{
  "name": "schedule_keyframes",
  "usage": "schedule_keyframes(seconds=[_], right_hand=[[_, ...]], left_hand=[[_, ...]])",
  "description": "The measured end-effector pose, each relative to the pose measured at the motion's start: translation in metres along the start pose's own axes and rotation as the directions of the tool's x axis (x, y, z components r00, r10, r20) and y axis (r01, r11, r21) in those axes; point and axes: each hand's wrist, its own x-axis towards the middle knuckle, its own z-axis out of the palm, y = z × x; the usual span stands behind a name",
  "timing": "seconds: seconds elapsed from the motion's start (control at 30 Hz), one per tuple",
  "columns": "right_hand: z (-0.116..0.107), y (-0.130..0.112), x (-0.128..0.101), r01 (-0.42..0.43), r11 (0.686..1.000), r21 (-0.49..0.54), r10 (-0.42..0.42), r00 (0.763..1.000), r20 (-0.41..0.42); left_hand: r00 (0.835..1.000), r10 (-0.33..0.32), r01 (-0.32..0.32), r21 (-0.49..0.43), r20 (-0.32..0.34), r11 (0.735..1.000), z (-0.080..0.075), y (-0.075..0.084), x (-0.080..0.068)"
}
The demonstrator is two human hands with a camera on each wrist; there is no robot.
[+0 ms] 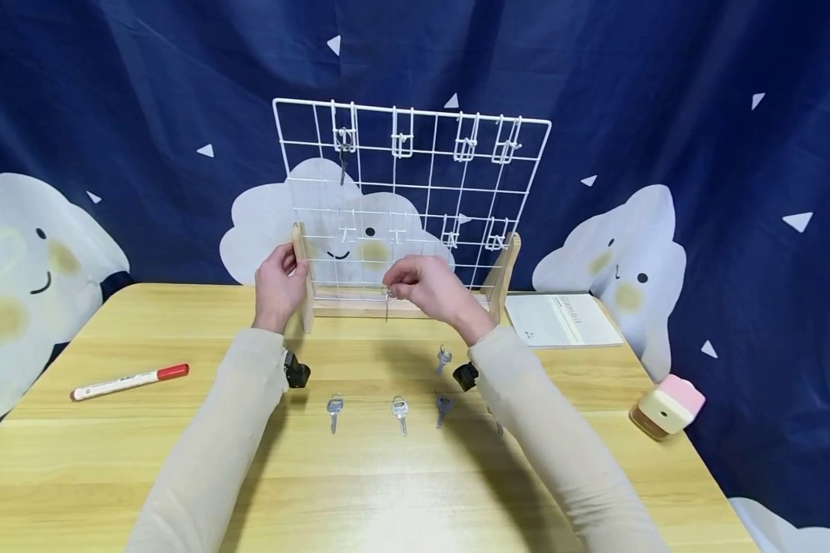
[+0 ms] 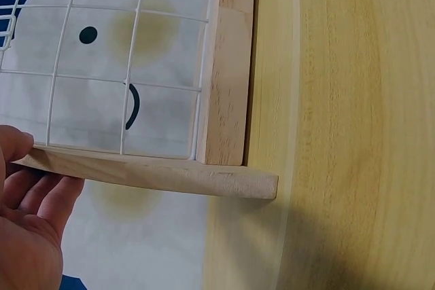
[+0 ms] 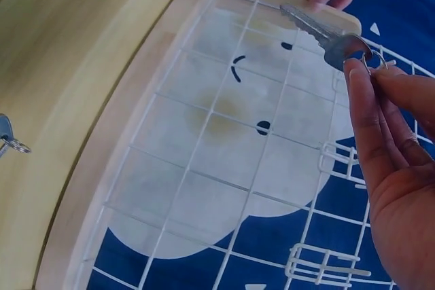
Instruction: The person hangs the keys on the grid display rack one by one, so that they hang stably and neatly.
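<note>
**Key held up before the wire rack**

Your right hand [image 1: 432, 288] pinches a silver key [image 3: 326, 35] by its ring between thumb and fingertips [image 3: 360, 93], the other fingers loosely curled beside them. The key hangs blade down in the head view, just in front of the lower rows of the white wire rack [image 1: 415, 192] and above the rack's wooden base rail.

Your left hand [image 1: 280, 280] grips the rack's left wooden upright [image 1: 303, 276], fingers wrapped around its edge; the left wrist view shows the fingers [image 2: 41, 195] lying under the wood.

The rack stands at the far side of the wooden table [image 1: 111, 461], with small wire hooks [image 1: 401, 142] clipped along its top and middle rows. One dark key [image 1: 343, 165] already hangs from the top left hook.

On the table near your forearms lie four more keys [image 1: 401, 411], three in a row and one set just behind them.

A red-capped marker [image 1: 130, 381] lies to the left, a sheet of paper [image 1: 560, 319] to the right of the rack, and a small pink-and-cream block [image 1: 667, 407] near the right edge.
</note>
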Motion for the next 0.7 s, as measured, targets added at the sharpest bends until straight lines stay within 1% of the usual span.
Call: schedule_keyframes(seconds=[0.2, 0.33, 0.5, 0.7], right_hand=[[-0.01, -0.004, 0.003, 0.008, 1.0, -0.015, -0.009, 0.997, -0.074], [-0.018, -0.007, 0.004, -0.017, 1.0, -0.005, 0.016, 0.992, -0.126], [-0.028, -0.012, 0.005, -0.048, 0.999, 0.026, 0.051, 0.986, -0.158], [-0.04, -0.02, 0.008, -0.056, 0.998, 0.037, 0.062, 0.981, -0.186]], left_hand=[[1.0, 0.0, 0.0, -0.002, -0.003, 1.0, 0.001, 0.0, 0.0], [1.0, -0.003, 0.003, 0.0, -0.002, 1.0, 0.0, 0.003, 0.0], [1.0, 0.001, 0.0, 0.013, -0.01, 1.0, 0.0, 0.003, 0.0], [1.0, 0.001, -0.001, 0.022, -0.013, 1.0, 0.001, 0.001, 0.0]])
